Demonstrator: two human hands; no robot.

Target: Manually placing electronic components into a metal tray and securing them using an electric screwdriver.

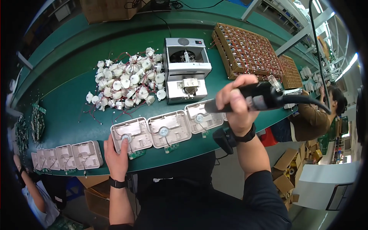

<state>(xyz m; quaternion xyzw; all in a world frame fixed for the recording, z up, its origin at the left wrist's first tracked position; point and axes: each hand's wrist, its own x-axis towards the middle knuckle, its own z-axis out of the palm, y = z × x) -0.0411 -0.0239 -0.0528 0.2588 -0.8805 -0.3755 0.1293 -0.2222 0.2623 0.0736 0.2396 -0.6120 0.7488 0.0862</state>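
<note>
My right hand [238, 105] is closed round a black corded electric screwdriver [260, 96], raised above the row of white plastic housings. The cord leaves its right end; the blunt left end is over the third housing [204, 117]. My left hand [116, 157] grips the left wall of the nearest housing [140, 134], thumb inside against a round disc part [126, 138]. Beside it stands a second housing [174, 128] with a similar disc [164, 132] and thin wires. Small green circuit boards [137, 154] hang at the housings' front edges.
A silver screw feeder [188, 71] stands behind the housings. Left of it lies a heap of white round parts with red wires [128, 78]. Divided cardboard trays [249, 50] are at the back right. More housings [87, 155] line the left edge. Co-workers sit on both sides [312, 115].
</note>
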